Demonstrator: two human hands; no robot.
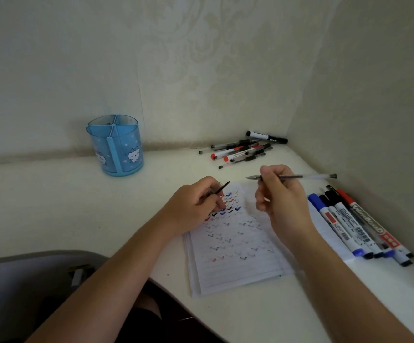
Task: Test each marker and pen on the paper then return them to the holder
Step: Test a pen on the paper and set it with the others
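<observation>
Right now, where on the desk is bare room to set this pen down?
Bare white desk lies between the blue plastic pen holder and the pile of black and red gel pens; a wider patch sits left of the white lined paper, before the holder. Crowded: the right wall's row of whiteboard markers and that corner pile.

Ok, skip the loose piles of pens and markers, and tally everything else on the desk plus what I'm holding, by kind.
Holder: 1
Paper pad: 1
Uncapped pen: 1
Pen cap: 1
Total: 4
</observation>
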